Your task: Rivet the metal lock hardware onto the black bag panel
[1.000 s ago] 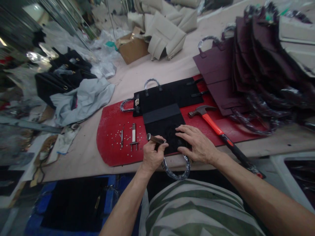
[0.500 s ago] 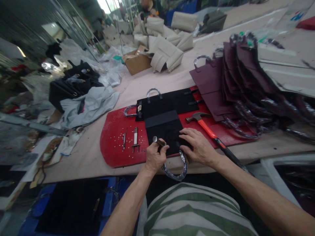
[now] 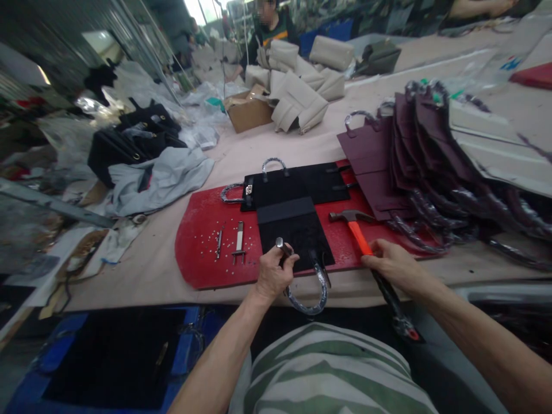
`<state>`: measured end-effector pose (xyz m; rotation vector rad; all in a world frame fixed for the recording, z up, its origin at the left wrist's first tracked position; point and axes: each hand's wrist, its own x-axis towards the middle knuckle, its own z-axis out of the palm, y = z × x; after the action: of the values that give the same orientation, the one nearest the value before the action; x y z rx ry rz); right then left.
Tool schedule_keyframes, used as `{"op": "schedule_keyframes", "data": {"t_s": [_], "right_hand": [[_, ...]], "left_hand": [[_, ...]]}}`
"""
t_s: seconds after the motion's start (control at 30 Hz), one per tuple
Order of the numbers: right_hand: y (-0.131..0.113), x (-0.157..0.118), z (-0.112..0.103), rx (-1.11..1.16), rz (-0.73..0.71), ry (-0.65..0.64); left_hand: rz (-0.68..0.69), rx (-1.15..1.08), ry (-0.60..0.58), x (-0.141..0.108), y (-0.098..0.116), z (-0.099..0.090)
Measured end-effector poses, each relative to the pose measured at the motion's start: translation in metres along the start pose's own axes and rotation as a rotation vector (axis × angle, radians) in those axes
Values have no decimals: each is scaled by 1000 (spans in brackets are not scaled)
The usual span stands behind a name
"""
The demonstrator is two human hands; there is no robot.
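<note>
My left hand (image 3: 276,270) is closed around a short metal punch (image 3: 283,247) over the near edge of a black bag panel (image 3: 297,224). A plastic-wrapped handle (image 3: 311,307) loops from that panel over the table edge. My right hand (image 3: 390,261) grips a claw hammer (image 3: 360,238) by its orange and black shaft, its head lying over the red board (image 3: 202,230). On the board's left part are a white-and-metal pronged tool (image 3: 239,241), a thin metal tool (image 3: 219,244) and many small studs. A second black panel (image 3: 297,181) with wrapped handles lies behind.
Plum bag panels (image 3: 375,167) with wrapped handles are piled at the right. Beige bags (image 3: 299,103) and a cardboard box (image 3: 248,112) stand at the back. Grey cloth (image 3: 161,181) and black bags (image 3: 133,135) lie left. A person (image 3: 271,29) is beyond the table.
My right hand has left the black panel and handle, moved right, and taken hold of the hammer, whose shaft has swung. My left hand still holds the punch in nearly the same place.
</note>
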<state>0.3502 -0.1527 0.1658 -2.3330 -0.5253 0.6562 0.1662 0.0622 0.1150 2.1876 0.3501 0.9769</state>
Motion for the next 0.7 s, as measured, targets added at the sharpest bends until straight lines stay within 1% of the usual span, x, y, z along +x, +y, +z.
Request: {"op": "schedule_keyframes", "data": {"t_s": [0.07, 0.1, 0.13, 0.23, 0.47, 0.6, 0.7], "right_hand": [[-4, 0, 1, 420, 171, -101], [-5, 0, 1, 556, 230, -127], [-6, 0, 2, 631, 265, -133], [-4, 0, 3, 651, 266, -111], [5, 4, 8, 681, 255, -91], [10, 8, 9, 688, 250, -98], [12, 9, 10, 688, 234, -103]], "left_hand": [[-23, -20, 4, 1, 0, -1], [-53, -44, 8, 1, 0, -2], [-91, -75, 9, 2, 0, -3], [-185, -145, -7, 3, -1, -6], [-243, -166, 4, 2, -4, -7], [-247, -175, -5, 2, -3, -6], [-216, -161, -1, 2, -4, -6]]}}
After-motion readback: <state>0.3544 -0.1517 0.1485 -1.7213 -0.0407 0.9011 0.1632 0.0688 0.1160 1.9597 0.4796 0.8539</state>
